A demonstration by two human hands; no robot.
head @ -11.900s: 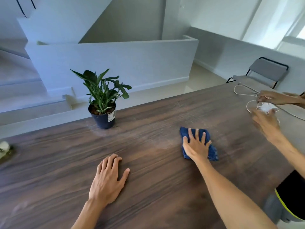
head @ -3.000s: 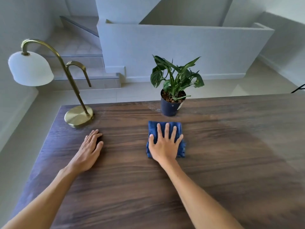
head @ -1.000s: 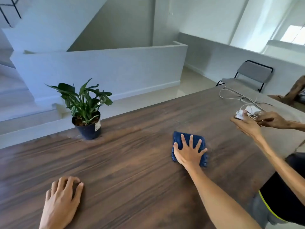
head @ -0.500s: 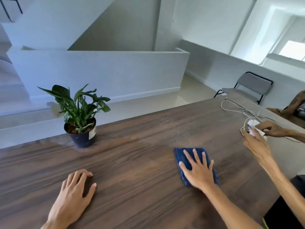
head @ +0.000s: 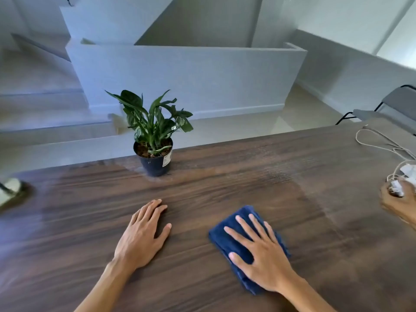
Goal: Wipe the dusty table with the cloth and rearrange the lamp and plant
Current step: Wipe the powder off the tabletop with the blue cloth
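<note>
Pressing flat on blue cloth (head: 231, 242), right hand (head: 265, 260), fingers spread

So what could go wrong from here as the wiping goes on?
1. The plant stands near the far edge of the table, on a dusty patch; a wipe there could knock it over or off.
2. The right hand presses the cloth flat; a sweep to the right could reach the cable and another person's hand.
3. The lamp base sits at the left edge of view, easy to bump.
</note>
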